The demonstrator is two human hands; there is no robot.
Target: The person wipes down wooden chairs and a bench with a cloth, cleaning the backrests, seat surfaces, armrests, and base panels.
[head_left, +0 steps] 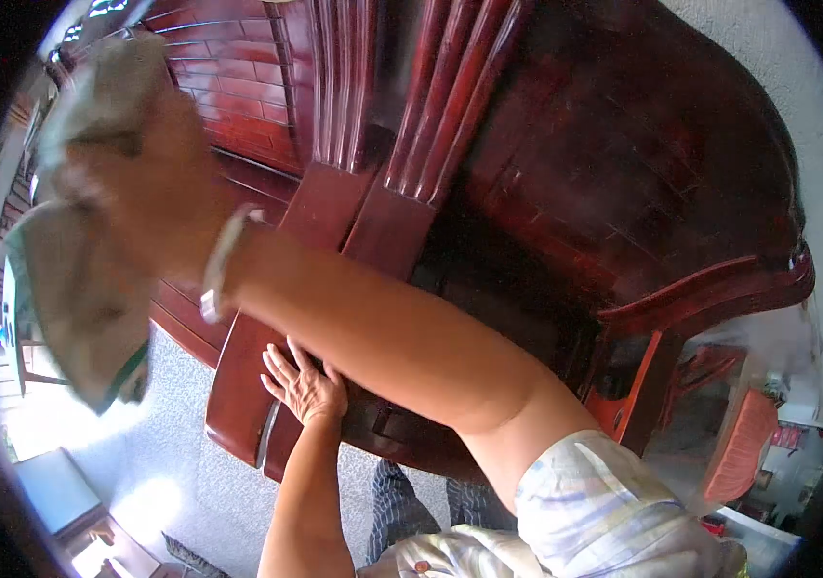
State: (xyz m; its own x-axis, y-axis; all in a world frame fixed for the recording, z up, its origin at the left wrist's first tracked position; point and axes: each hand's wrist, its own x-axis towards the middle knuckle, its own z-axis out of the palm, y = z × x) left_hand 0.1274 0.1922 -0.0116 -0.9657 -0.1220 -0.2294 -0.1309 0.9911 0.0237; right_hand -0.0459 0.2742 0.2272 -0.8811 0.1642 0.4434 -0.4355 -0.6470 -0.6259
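Note:
My right arm reaches across to the upper left, with a bracelet (224,260) at its wrist. My right hand (142,183) is smeared by motion and closed on a greyish-brown cloth (84,299) with a green edge. The cloth hangs down below the hand and also shows above it. My left hand (309,390) lies with fingers spread on a glossy dark red wooden armrest (243,385), holding nothing. Part of this armrest is hidden behind my right forearm.
A dark wooden seat with a carved backrest (623,144) stands at right, and another slatted wooden backrest (243,82) at upper left. A pinkish-red padded item (744,443) is at lower right. Pale speckled floor (195,472) lies below, near a light-blue-topped box (55,486).

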